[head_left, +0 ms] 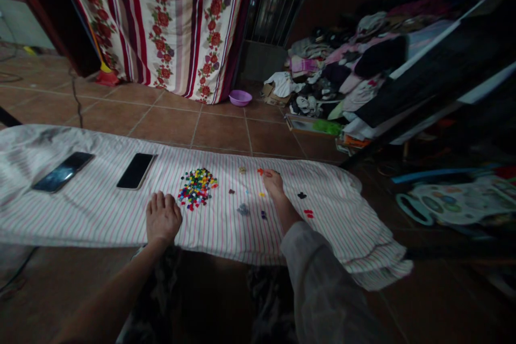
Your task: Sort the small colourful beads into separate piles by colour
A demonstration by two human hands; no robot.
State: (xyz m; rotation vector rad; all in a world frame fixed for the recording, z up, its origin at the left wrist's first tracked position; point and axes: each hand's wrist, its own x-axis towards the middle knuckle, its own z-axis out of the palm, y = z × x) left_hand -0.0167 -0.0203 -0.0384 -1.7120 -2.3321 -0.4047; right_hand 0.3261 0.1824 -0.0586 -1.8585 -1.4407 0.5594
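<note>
My left hand (163, 219) lies palm down on the striped cloth, fingers stretched out, left of a heap of small multicoloured pieces (197, 188), possibly beads. Over on the right, the fingers of my right hand (273, 183) are pinched together at a few small orange pieces (260, 171). Whatever is between the fingertips is too small to make out. Around that hand lie separate small groups: tan pieces (242, 170), grey pieces (242, 209), dark purple pieces (263, 215), yellow pieces (262, 194), brown pieces (231, 191), black pieces (302, 195) and red pieces (308, 214).
Two phones, one dark (63, 172) and one light-edged (136, 171), lie on the cloth-covered surface (100, 226) at left. Beyond its far edge are a tiled floor, a purple basin (241, 98), a floral curtain (169, 27) and heaped clothes (342, 64).
</note>
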